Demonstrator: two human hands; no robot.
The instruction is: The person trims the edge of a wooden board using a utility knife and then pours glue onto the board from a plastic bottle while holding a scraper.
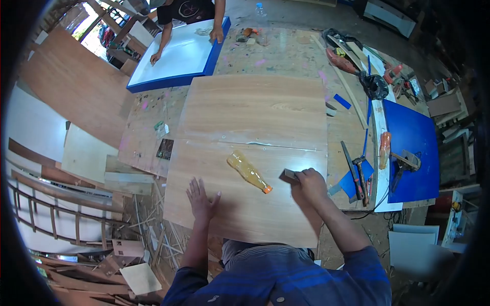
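A wood-grain board (255,112) lies flat on the workbench in front of me, with a seam running across its middle. My left hand (202,199) rests on its left part, fingers spread and holding nothing. In my right hand (310,182) is a small dark flat block (289,176), gripped at one end just above or on the board; its exact kind is unclear. Between my hands a clear plastic bottle (247,171) with yellowish contents and an orange cap lies on its side, touching neither hand.
Across the bench another person (191,10) leans over a white panel with blue edges (178,46). To the right are a hammer (361,173), an orange-handled tool (385,148), a blue panel (413,153) and wooden strips (347,92). Wood scraps (168,229) litter the floor at left.
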